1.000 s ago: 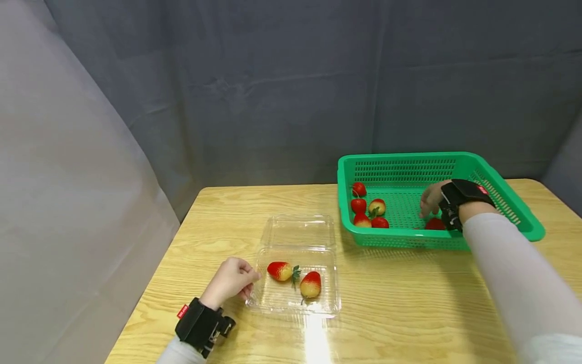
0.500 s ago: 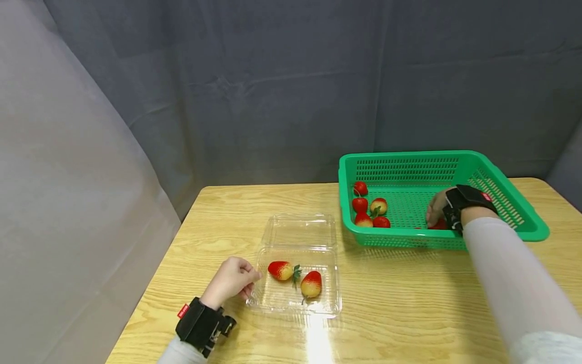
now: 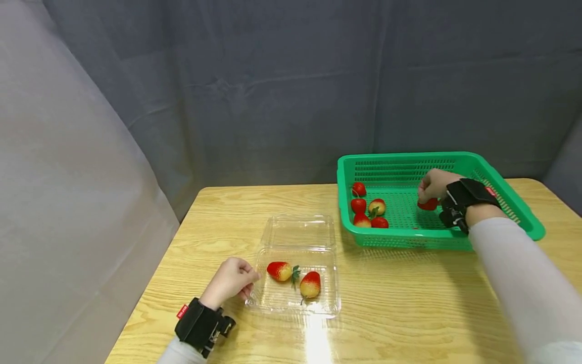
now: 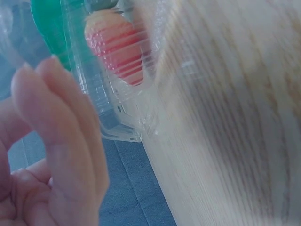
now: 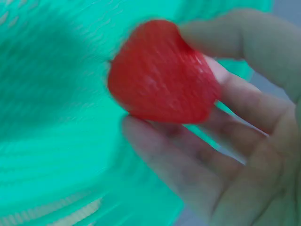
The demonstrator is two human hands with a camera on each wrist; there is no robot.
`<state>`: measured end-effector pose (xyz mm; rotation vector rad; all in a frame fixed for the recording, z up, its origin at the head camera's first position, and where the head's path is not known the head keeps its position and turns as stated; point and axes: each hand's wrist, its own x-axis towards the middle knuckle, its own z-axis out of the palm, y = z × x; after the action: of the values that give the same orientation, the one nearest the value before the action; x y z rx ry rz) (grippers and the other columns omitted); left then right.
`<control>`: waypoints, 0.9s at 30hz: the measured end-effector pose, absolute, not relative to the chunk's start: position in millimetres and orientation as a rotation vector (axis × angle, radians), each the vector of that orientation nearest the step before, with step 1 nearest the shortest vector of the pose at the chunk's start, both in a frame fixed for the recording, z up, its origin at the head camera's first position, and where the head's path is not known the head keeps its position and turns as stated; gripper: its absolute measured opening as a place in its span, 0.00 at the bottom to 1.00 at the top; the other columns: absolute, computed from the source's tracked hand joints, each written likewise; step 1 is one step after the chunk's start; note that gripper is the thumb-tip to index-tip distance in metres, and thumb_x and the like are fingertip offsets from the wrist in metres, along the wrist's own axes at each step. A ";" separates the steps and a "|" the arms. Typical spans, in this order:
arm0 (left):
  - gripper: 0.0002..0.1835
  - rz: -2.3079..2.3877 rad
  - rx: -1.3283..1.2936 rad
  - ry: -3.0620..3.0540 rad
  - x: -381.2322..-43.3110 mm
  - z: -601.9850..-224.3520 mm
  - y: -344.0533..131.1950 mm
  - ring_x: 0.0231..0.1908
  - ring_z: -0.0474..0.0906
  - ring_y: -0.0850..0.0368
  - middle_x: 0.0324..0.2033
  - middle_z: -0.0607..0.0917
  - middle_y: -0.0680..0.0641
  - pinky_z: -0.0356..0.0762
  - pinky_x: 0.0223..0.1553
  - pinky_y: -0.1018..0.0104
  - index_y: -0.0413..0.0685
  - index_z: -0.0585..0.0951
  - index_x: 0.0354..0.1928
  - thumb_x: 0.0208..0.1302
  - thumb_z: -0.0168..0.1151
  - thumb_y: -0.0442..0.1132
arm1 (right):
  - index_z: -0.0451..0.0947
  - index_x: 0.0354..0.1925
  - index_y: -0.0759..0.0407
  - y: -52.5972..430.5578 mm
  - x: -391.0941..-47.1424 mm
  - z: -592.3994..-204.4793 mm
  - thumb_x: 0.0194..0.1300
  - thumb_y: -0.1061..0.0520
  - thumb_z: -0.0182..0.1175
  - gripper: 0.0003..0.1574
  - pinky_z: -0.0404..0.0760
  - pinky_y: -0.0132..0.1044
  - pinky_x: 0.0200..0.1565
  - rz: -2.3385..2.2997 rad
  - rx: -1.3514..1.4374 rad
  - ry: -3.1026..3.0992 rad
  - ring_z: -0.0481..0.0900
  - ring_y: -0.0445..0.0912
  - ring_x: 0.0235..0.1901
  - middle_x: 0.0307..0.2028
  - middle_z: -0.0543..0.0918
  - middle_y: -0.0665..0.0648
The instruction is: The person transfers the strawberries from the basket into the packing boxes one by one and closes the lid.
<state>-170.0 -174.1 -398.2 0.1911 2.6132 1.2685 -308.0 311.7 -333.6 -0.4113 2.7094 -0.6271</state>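
In the right wrist view, my right hand (image 3: 435, 185) pinches a red strawberry (image 5: 162, 75) between thumb and fingers. It is lifted inside the green basket (image 3: 404, 237). At the left side of an open clear plastic clamshell box (image 3: 295, 306), my left hand (image 3: 233, 278) pinches the rim with thumb and curled fingers. Two red-and-yellow strawberries lie in the box: one on its side (image 3: 279, 271), the other (image 3: 310, 285) to its right. The left wrist view shows a strawberry (image 4: 115, 47) through the clear wall.
Several strawberries (image 3: 358, 206) are grouped at the basket's left end. The box lid (image 3: 297, 230) lies folded back behind its base. A wooden table (image 3: 400, 313) carries both containers. Grey cloth (image 3: 273, 101) hangs behind, with a pale cloth (image 3: 68, 202) at left.
My right hand has reached down to the strawberry near the basket's front wall, gripped it, and raised it up and slightly left. My left hand stays at the box rim.
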 end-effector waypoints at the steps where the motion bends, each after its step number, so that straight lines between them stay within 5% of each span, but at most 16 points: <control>1: 0.11 1.266 0.188 2.616 -170.1 -398.1 -174.3 0.09 0.70 0.59 0.09 0.73 0.49 0.77 0.15 0.56 0.34 0.76 0.20 0.56 0.59 0.35 | 0.72 0.33 0.70 307.1 -309.6 -330.1 0.56 0.59 0.58 0.12 0.76 0.45 0.29 -0.675 -0.433 2.743 0.73 0.51 0.27 0.29 0.75 0.61; 8: 0.11 1.275 0.174 2.607 -168.6 -398.2 -173.6 0.10 0.70 0.59 0.09 0.73 0.49 0.77 0.14 0.57 0.35 0.76 0.20 0.56 0.59 0.35 | 0.75 0.43 0.62 239.7 -282.6 -295.8 0.57 0.52 0.61 0.18 0.75 0.45 0.36 -0.943 -0.673 2.798 0.77 0.51 0.33 0.40 0.79 0.61; 15: 0.11 1.277 0.180 2.610 -169.4 -398.9 -173.0 0.10 0.70 0.59 0.09 0.74 0.49 0.77 0.14 0.59 0.35 0.76 0.21 0.56 0.59 0.35 | 0.76 0.39 0.53 158.0 -234.8 -283.1 0.55 0.53 0.62 0.12 0.78 0.41 0.36 -1.030 -1.055 2.577 0.78 0.46 0.33 0.35 0.81 0.54; 27: 0.11 1.297 0.191 2.611 -170.7 -400.6 -171.9 0.10 0.70 0.60 0.09 0.74 0.50 0.77 0.14 0.59 0.34 0.77 0.20 0.55 0.59 0.34 | 0.76 0.34 0.56 60.1 -203.6 -340.5 0.53 0.60 0.62 0.07 0.77 0.31 0.40 -0.819 -1.320 2.257 0.77 0.41 0.34 0.32 0.79 0.49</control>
<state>-170.7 -171.9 -400.6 0.1911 2.6111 1.2975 -203.6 60.1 -340.5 -1.3198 2.2567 -0.8187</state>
